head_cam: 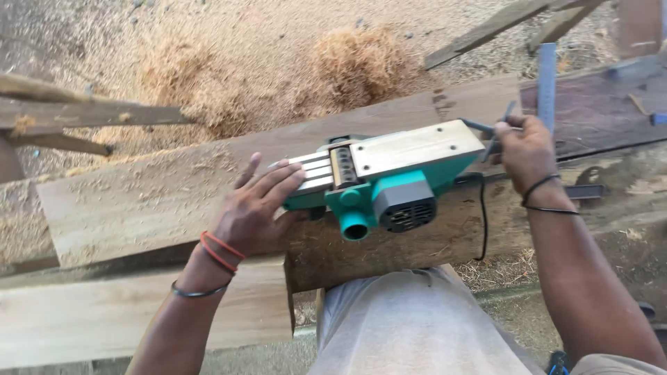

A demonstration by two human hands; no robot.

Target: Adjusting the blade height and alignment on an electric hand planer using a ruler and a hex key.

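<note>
At the far left, rough wooden rails (69, 114) cross above a sawdust-covered floor (208, 28), and heaps of pale wood shavings (347, 66) lie behind a long plank (153, 201) that runs slantwise across the view. A second, paler board (104, 319) lies below it, nearer the person. The left hand (253, 208), with orange bands and a dark bangle at the wrist, lies with its fingers (278, 177) spread flat and open against the front end of a teal electric planer (382, 180), pressing on it rather than gripping it. The planer is turned upside down on the plank, its metal sole facing up, its round teal spout and black vent grille facing the person, whose knee in grey cloth (410, 326) sits just below. A black cord (483, 222) hangs from the planer's rear end. The right hand (524, 149) is at that rear end, fingers closed around a thin dark metal tool (497, 135) touching the planer. Beyond it a metal ruler (547, 83) stands on a darker board (597, 111).
</note>
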